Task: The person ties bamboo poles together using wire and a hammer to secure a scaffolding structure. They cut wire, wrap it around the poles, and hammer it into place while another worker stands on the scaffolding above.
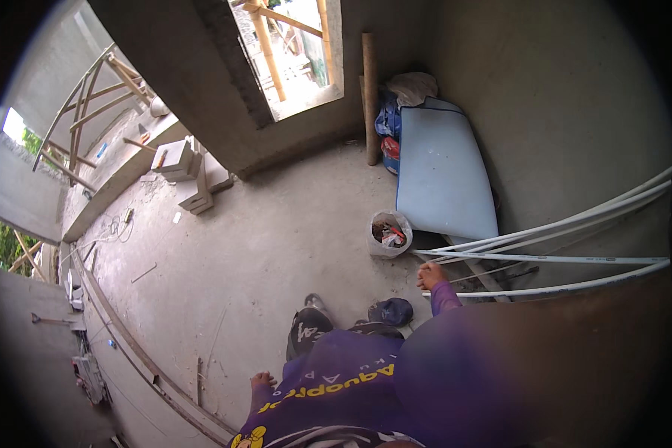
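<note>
My right hand is raised beside the ends of several long white pipes that lean across the right side. Its fingers are curled, and whether a pipe is inside them does not show. Low at my left side hangs my left hand, its fingers drawn together and nothing visible in them. Just beyond the pipe ends stands a whitish sack with mixed scraps inside. By my feet lies a dark blue rounded thing whose kind I cannot tell.
A pale blue panel leans in the corner near bundled bags and an upright pole. Stacked light blocks stand at far left. A long strip lies along the left floor, near a shovel. Wooden scaffolding stands beyond.
</note>
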`<state>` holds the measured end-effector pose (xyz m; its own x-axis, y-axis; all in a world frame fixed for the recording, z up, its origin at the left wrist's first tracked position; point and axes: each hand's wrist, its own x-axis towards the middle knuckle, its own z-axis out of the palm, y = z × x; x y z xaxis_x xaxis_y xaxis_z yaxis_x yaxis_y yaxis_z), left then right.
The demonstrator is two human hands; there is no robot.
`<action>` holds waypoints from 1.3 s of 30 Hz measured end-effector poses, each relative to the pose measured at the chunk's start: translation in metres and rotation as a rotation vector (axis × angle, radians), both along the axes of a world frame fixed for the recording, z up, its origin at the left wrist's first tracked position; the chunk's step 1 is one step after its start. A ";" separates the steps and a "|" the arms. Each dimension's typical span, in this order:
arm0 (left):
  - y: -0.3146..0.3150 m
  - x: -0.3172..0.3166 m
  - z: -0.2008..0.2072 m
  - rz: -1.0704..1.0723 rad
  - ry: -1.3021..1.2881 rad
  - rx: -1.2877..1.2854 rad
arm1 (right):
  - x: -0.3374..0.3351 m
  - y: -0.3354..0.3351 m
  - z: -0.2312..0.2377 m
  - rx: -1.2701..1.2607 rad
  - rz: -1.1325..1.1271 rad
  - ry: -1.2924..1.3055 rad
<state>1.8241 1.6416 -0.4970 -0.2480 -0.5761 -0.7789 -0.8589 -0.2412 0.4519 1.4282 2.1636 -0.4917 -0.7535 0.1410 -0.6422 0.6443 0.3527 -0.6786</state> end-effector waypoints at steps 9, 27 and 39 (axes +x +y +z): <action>-0.123 -0.144 -0.026 -0.211 -0.088 0.006 | -0.119 -0.184 0.047 -0.171 -0.069 -0.035; -0.152 -0.746 0.066 -0.306 0.655 0.008 | -0.637 -0.354 0.340 -0.080 0.334 1.086; -0.097 -0.920 0.169 -0.725 0.724 -0.042 | -0.914 -0.507 0.447 -0.009 0.451 1.402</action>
